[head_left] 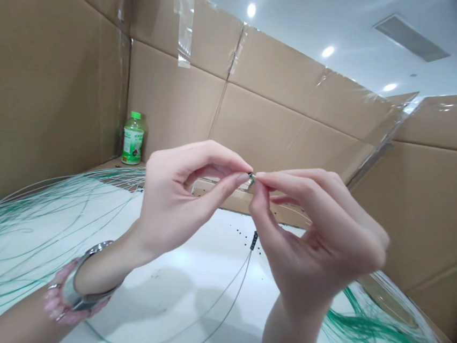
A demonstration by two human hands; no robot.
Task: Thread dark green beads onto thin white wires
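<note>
My left hand [186, 194] pinches a tiny dark piece [251, 175] between thumb and forefinger. Close against it, my right hand [315, 228] is closed in a pinch too, its fingertips meeting a small pale-green bit at that piece; what exactly it grips is mostly hidden. Both hands are raised above the white table [152, 288], fingertips nearly touching. Below them a slim black connector [254, 240] with a row of small holes lies on the table. Two thin wires [236, 296] run from its lower end toward the near edge.
Loose green and white wires [46, 213] spread over the left side. Another green bundle [375, 326] lies at the right. Tiny black bits [240, 231] are scattered near the connector. A green-capped bottle [133, 139] stands at the back left, before tall cardboard walls [275, 106].
</note>
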